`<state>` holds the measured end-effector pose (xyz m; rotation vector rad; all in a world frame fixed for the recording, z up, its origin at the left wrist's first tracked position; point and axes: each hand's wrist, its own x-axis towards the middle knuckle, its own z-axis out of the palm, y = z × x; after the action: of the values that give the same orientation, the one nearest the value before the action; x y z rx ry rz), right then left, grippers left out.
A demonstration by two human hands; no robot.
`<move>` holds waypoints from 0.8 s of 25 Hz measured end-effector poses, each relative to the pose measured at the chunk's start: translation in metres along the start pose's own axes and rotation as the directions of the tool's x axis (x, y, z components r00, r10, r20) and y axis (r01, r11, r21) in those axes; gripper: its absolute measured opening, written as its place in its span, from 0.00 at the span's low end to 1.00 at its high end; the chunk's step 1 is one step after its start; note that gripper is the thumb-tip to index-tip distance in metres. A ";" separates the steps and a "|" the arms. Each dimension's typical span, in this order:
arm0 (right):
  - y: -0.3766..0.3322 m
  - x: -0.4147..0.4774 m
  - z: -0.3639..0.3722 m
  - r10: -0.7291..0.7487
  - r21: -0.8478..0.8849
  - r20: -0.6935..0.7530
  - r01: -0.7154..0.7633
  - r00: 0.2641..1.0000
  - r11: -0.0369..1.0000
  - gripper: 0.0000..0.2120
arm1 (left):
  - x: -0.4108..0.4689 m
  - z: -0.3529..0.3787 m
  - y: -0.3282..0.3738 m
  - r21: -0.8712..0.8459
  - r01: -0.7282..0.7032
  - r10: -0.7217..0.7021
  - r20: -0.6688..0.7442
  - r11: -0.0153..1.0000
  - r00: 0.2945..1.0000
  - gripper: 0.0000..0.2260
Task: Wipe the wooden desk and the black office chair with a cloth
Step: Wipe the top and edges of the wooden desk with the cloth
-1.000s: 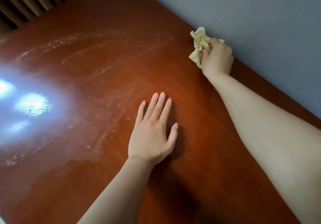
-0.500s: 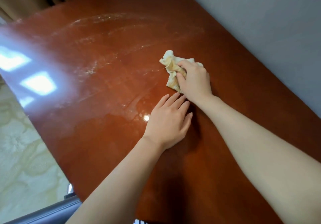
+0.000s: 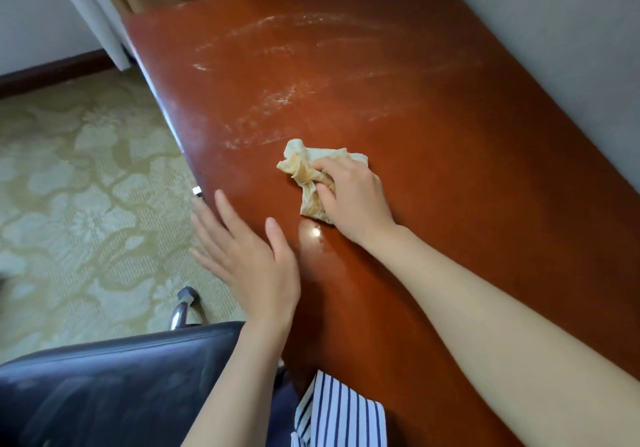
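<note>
Head view: crumpled cream cloth (image 3: 304, 172) with tan stains lies on the glossy reddish wooden worktop (image 3: 433, 134) near its front edge, bunched in the right hand (image 3: 353, 197). Left hand (image 3: 252, 263) is flat with fingers spread at that edge. Whitish smears farther along. Black office chair (image 3: 104, 384) at lower left.

The right hand (image 3: 353, 197) covers the near part of the cloth (image 3: 313, 169), so the cloth's full shape cannot be told. The fingers (image 3: 227, 214) of the left hand (image 3: 252, 266) are smeared by blur, and whether that hand touches the tabletop (image 3: 433, 134) is unclear. The tabletop runs out past the top and right edges. The black chair (image 3: 104, 384) is cut off at the left and bottom edges. A pale piece (image 3: 196, 190) at the tabletop's left edge is too small to identify.
</note>
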<state>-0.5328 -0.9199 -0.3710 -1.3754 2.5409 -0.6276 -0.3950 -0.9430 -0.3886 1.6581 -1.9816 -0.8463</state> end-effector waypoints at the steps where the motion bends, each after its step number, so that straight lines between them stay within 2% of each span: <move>1: -0.011 -0.008 0.006 -0.033 0.021 0.018 0.033 0.999 0.999 0.12 | 0.001 -0.003 -0.003 -0.053 0.170 -0.168 0.032 0.984 0.985 0.29; 3: -0.025 -0.024 0.015 -0.109 0.053 0.053 0.107 0.993 0.993 0.11 | 0.004 -0.002 -0.007 -0.127 0.385 -0.374 0.102 0.914 0.922 0.28; 5: -0.030 -0.035 0.022 -0.190 0.069 0.094 0.184 0.977 0.981 0.11 | 0.006 -0.002 -0.010 -0.209 0.454 -0.433 0.140 0.866 0.891 0.26; 7: -0.027 -0.035 0.023 -0.246 0.083 0.120 0.237 0.962 0.968 0.12 | 0.007 -0.003 -0.007 -0.252 0.466 -0.446 0.135 0.848 0.885 0.23; 14: -0.047 0.014 0.041 -0.459 0.100 0.094 0.450 0.883 0.887 0.10 | 0.012 -0.004 -0.004 -0.186 0.474 -0.465 0.091 0.861 0.881 0.17; 17: -0.075 0.044 0.060 -0.467 0.128 0.070 0.456 0.882 0.881 0.08 | 0.015 -0.002 -0.005 -0.175 0.442 -0.438 0.063 0.880 0.897 0.17; 20: -0.097 0.060 0.074 -0.410 0.122 0.058 0.401 0.910 0.908 0.08 | 0.016 0.000 -0.008 -0.163 0.441 -0.436 0.066 0.883 0.898 0.17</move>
<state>-0.4674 -1.0371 -0.3914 -1.8655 2.1311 -0.7429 -0.3925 -0.9597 -0.3950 2.0291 -1.5081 -1.1687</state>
